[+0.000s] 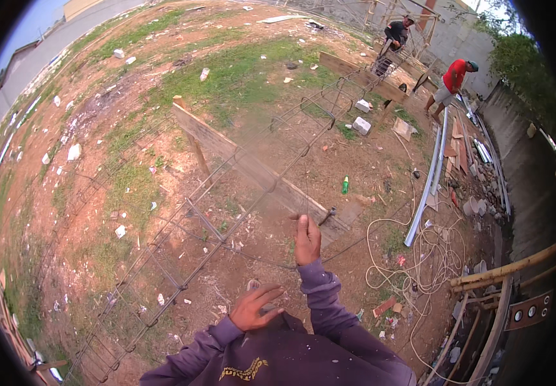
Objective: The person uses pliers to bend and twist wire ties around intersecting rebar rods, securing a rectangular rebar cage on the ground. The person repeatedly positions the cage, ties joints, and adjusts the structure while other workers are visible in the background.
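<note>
My right hand (307,241) is raised in front of me with its thumb up and fingers curled in. A thin dark line, like a wire, rises just above it; what the fingers hold is too small to make out. Lower and to the left, my left hand (255,309) has its fingers stretched out and holds nothing. A long rebar cage (226,237) runs from lower left to upper right, resting across a wooden board (259,168) fixed to a stake (195,157). At the board's near end is a small dark metal piece (328,216), close beyond my right hand.
A coiled pale hose (419,257) and long metal channels (427,186) lie to the right. White blocks (361,125) and a green bottle (345,184) are on the littered ground. Two people work at the far right, one in red (455,80), one in dark clothes (397,32).
</note>
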A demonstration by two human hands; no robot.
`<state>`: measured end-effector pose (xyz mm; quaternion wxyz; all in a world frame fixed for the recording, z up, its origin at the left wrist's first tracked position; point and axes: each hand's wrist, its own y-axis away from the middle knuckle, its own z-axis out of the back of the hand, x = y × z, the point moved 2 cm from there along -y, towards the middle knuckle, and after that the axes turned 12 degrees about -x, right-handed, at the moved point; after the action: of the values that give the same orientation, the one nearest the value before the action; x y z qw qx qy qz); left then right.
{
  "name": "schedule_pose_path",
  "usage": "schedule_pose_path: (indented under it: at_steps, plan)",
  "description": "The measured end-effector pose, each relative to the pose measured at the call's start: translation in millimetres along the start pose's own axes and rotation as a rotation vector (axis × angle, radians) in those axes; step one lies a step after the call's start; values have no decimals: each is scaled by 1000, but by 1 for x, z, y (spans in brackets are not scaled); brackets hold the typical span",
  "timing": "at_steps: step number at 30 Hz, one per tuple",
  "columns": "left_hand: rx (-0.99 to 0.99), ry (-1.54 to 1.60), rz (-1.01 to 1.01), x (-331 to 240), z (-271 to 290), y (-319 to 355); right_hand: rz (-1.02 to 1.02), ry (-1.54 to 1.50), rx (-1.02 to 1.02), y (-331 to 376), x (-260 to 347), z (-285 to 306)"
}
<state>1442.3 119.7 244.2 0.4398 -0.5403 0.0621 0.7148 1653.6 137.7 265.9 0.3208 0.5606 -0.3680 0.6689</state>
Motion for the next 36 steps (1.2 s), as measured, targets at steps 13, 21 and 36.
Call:
schedule_pose_path:
  at_steps: [13, 21, 36]
  plan:
    - [-909, 661, 640, 76, 108, -70, -338, 69, 916, 77, -24, -85]
    - [-381, 299, 444, 80, 97, -50, -384, -5, 692, 103, -21, -106]
    - [-395, 726, 516, 60, 101, 20, -665, -249, 552, 240, -27, -56]
